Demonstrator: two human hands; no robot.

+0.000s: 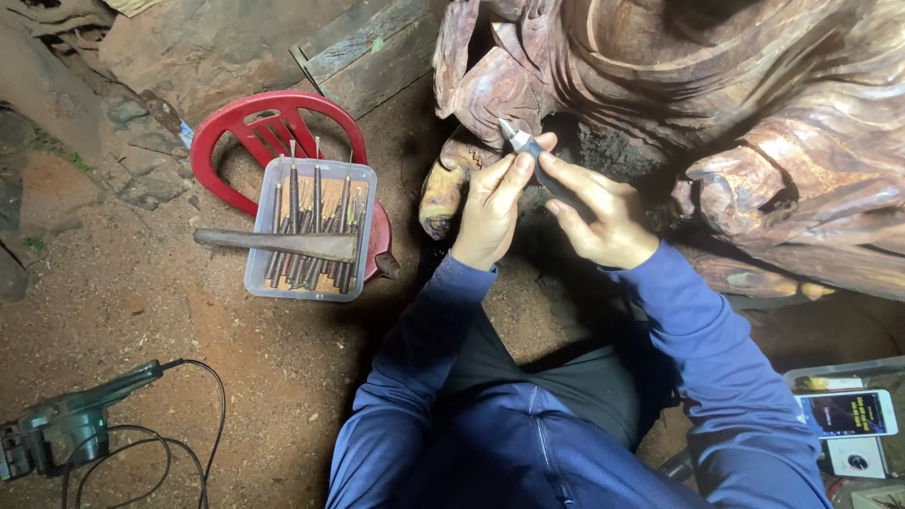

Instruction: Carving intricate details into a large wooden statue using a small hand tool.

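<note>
A large reddish-brown carved wood sculpture (pixel 754 104) fills the upper right. Against its lower folds I hold a slim rotary carving tool (pixel 533 160) with a silver tip and dark body. My right hand (pixel 603 212) grips the dark body from behind. My left hand (pixel 490 207) pinches the tool close to the tip, thumb and forefinger on it. The tip touches the wood just below a carved fold. Both arms wear blue sleeves.
A clear plastic tray (pixel 311 231) with several chisels rests on a red plastic stool (pixel 273 127) at left, a wooden mallet (pixel 278 243) lying across it. A green power tool (pixel 66 424) with black cable lies lower left. A white phone (pixel 848 413) sits at right.
</note>
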